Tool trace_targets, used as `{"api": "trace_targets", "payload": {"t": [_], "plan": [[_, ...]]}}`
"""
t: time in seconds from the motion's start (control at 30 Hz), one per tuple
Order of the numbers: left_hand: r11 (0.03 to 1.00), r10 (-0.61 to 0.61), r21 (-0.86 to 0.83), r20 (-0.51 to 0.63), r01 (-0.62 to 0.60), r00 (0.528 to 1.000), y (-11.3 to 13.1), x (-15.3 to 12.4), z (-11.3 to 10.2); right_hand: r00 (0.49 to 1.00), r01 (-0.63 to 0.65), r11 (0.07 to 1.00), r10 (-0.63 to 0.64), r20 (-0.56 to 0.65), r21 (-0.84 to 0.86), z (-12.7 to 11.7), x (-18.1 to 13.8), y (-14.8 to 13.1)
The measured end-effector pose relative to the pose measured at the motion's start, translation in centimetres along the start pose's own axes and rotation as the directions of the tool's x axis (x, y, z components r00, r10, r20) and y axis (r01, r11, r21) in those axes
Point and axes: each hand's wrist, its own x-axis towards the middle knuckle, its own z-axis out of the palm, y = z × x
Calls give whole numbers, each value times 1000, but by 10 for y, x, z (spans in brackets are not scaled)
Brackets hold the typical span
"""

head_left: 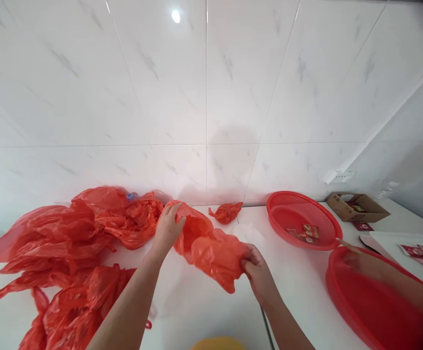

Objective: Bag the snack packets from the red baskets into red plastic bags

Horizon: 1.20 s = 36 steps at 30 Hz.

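A crumpled red plastic bag (211, 253) is stretched between both of my hands above the white counter (204, 311). My left hand (168, 227) grips its far upper end, fingers curled over the plastic. My right hand (255, 268) pinches the bag's near right edge, fingers closed. A big pile of loose red plastic bags (76, 233) lies to the left of my left hand and runs down to the near left edge. A small knotted red bag (226, 212) sits by the wall, beyond the held bag.
Two red round mesh trays stand on the right, the far tray (299, 214) holding small red packets, the near tray (346, 291) with another person's arm (390, 277) over it. A cardboard box (357, 206) and a white tray (397, 240) lie beyond. White tiled wall behind.
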Motion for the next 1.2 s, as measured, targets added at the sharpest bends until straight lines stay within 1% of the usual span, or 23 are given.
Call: {"api": "trace_targets", "payload": {"t": [0.07, 0.13, 0.2, 0.23, 0.27, 0.3, 0.37, 0.4, 0.43, 0.47, 0.5, 0.53, 0.6, 0.63, 0.67, 0.7, 0.77, 0.87, 1.0, 1.03, 1.1, 1.17, 1.2], "plan": [[1000, -24, -2, -52, 24, 998, 1, -11, 5, 994, 70, 973, -86, -61, -219, 0, -4, -1], [995, -39, -89, -36, 36, 999, 2, -32, 14, 980, 123, 910, -174, -97, -396, 3, -7, -1], [971, -35, -231, 119, 62, 992, 4, -60, 24, 960, 173, 836, -261, -98, -521, 8, -10, 0], [951, -45, -289, 220, 109, 975, 6, -75, 29, 950, 204, 802, -301, -85, -562, 11, -11, 2], [906, -91, -359, 348, 223, 933, 9, -88, 33, 940, 237, 774, -335, -63, -587, 14, -12, 5], [838, -151, -411, 457, 359, 876, 12, -101, 35, 934, 264, 755, -356, -36, -600, 17, -14, 9], [617, -224, -485, 647, 620, 729, 20, -120, 39, 935, 293, 744, -355, 17, -601, 25, -17, 18], [497, -217, -508, 712, 703, 668, 24, -126, 40, 938, 304, 742, -342, 52, -598, 29, -20, 23], [387, -181, -532, 757, 753, 628, 27, -130, 40, 940, 316, 737, -327, 93, -597, 32, -23, 27], [294, -134, -561, 777, 774, 615, 30, -133, 40, 941, 329, 729, -307, 143, -600, 35, -27, 30], [221, -91, -597, 775, 771, 625, 33, -134, 39, 939, 344, 720, -278, 203, -602, 37, -30, 32], [171, -68, -637, 754, 752, 654, 35, -134, 39, 933, 358, 714, -242, 268, -602, 39, -34, 33], [126, -84, -715, 683, 688, 725, 37, -133, 38, 919, 366, 714, -174, 354, -598, 38, -41, 29], [120, -102, -739, 656, 663, 748, 37, -132, 38, 921, 357, 718, -163, 355, -597, 37, -43, 26], [118, -118, -751, 639, 650, 760, 36, -131, 37, 932, 342, 721, -176, 319, -603, 34, -45, 23], [113, -133, -756, 632, 645, 763, 35, -131, 36, 947, 316, 724, -205, 246, -613, 30, -46, 20], [100, -168, -759, 624, 643, 763, 33, -130, 35, 962, 234, 738, -271, 39, -633, 20, -45, 16], [84, -229, -777, 595, 624, 771, 28, -130, 35, 934, 105, 818, -276, -226, -565, 2, -40, 16], [83, -258, -793, 568, 604, 781, 22, -131, 35, 872, 61, 950, -200, -448, -306, -21, -31, 17], [90, -253, -789, 572, 608, 780, 22, -131, 34, 867, 52, 968, -165, -470, -244, -24, -30, 17], [111, -234, -771, 593, 627, 771, 24, -132, 32, 893, -2, 994, -48, -447, -111, -27, -27, 16], [136, -223, -753, 610, 644, 760, 28, -133, 29, 931, -127, 992, 128, -342, 27, -23, -24, 17], [146, -219, -746, 616, 650, 756, 31, -134, 27, 937, -208, 975, 222, -268, 82, -18, -24, 18]]}}
